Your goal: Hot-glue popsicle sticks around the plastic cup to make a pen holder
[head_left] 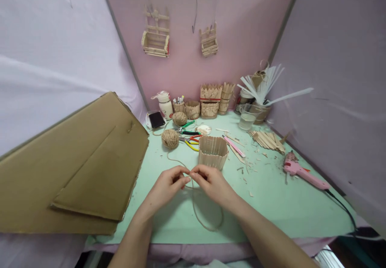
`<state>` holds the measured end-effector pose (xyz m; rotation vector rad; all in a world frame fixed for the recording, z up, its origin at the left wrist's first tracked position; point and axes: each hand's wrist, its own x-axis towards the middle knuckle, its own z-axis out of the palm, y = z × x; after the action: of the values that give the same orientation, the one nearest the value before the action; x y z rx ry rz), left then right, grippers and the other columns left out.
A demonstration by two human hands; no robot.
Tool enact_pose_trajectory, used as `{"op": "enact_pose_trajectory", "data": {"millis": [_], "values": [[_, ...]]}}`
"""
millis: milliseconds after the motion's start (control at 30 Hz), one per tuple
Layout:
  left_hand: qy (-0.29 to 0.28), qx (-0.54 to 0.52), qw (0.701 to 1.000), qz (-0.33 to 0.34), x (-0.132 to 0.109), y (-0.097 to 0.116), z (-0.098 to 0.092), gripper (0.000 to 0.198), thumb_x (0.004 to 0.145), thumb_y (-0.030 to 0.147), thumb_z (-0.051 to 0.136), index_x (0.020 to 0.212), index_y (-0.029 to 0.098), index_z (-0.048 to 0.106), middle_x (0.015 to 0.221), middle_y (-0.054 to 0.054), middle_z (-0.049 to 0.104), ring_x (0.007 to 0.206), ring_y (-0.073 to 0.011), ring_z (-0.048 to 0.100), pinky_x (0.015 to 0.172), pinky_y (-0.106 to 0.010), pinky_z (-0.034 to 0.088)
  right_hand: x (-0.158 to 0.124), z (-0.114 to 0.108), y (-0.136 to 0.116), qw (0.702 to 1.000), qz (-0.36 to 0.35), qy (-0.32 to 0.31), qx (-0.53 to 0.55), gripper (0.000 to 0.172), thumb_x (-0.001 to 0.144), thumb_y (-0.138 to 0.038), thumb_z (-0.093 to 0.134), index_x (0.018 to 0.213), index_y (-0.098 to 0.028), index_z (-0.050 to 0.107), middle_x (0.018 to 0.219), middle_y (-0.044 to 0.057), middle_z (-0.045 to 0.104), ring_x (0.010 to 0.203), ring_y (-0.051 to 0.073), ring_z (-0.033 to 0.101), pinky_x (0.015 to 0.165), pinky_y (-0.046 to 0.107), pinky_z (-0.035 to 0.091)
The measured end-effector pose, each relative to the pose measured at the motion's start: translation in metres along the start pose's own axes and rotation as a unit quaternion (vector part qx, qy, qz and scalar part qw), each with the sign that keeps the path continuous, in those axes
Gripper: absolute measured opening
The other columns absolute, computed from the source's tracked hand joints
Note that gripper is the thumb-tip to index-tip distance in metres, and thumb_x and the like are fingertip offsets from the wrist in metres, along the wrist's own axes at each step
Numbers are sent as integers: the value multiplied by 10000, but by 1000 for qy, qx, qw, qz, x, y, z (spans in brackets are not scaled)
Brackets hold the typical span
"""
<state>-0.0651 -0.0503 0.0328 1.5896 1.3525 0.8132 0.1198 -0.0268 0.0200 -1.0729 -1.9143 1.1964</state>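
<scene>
Fingertips of my left hand (170, 185) and my right hand (212, 183) meet over the front of the table, both closed on a length of jute twine (195, 209). A loop of the twine hangs below the hands onto the green cloth. Its other end trails back to a twine ball (170, 139) at the left. Just behind my right hand stands a small basket made of wooden sticks (212, 153), open at the top. How the twine runs between the fingertips is too small to make out.
Pliers (191, 144), a pink cutter (235, 146) and a second twine ball (180, 118) lie behind. At right are wooden sticks (267, 140), a pink glue gun (306, 173) with a cord, and a cup of liquid (247, 119). Cardboard (90, 171) leans at left.
</scene>
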Motion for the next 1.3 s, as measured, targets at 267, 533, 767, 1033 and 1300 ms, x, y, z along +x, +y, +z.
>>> {"op": "enact_pose_trajectory", "data": {"millis": [267, 533, 767, 1033, 1300], "values": [[148, 87, 984, 50, 5, 13, -43, 275, 823, 438, 618, 716, 193, 680, 594, 10, 583, 589, -138, 531, 569, -237, 414, -16, -13, 1, 1000, -5, -9, -4, 255, 965, -318, 484, 810, -194, 645, 731, -14, 639, 700, 132, 554, 669, 250, 383], [513, 75, 823, 231, 20, 55, -58, 136, 885, 315, 621, 852, 196, 679, 717, 4, 621, 697, -140, 564, 658, -253, 438, -12, -25, 12, 988, 4, -85, -131, 275, 951, -353, 538, 1144, -189, 645, 1154, 98, 679, 1038, 222, 627, 877, 325, 458], [120, -47, 987, 97, 67, 28, -16, 197, 808, 359, 698, 756, 171, 674, 590, 13, 577, 557, -106, 483, 535, -221, 370, 2, -29, 26, 982, 45, -83, -166, 415, 941, -347, 544, 1297, -139, 584, 1313, 160, 631, 1226, 289, 574, 1036, 413, 428], [16, -159, 986, -55, 76, -16, -15, 327, 682, 460, 799, 771, 160, 705, 502, 66, 415, 451, -57, 288, 433, -202, 197, 8, -36, 42, 989, 49, -26, -139, 348, 910, -323, 584, 1214, -157, 619, 1270, 151, 657, 1170, 277, 612, 1000, 430, 459], [-100, -108, 988, -47, 74, -24, -40, 333, 718, 483, 773, 781, 158, 735, 565, 26, 516, 465, -57, 309, 439, -201, 191, 34, -15, 30, 962, 102, 65, 247, 398, 827, -466, 645, 1090, -169, 612, 800, 13, 673, 637, 110, 593, 609, 256, 451]]}}
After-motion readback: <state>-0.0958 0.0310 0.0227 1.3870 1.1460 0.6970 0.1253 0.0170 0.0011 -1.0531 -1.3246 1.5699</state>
